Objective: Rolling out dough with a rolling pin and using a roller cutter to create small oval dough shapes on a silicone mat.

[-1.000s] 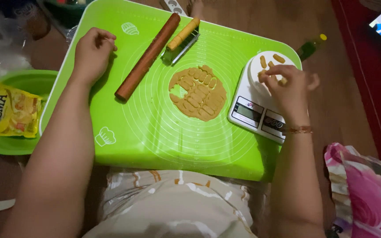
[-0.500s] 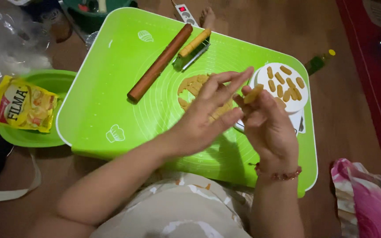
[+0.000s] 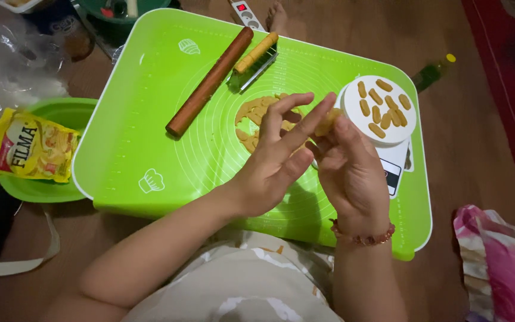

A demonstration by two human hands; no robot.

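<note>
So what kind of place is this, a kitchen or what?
Probably a home floor used for baking, not a kitchen counter: a green mat with a rolling pin lies on wooden flooring, and a foot shows beside it.
</note>
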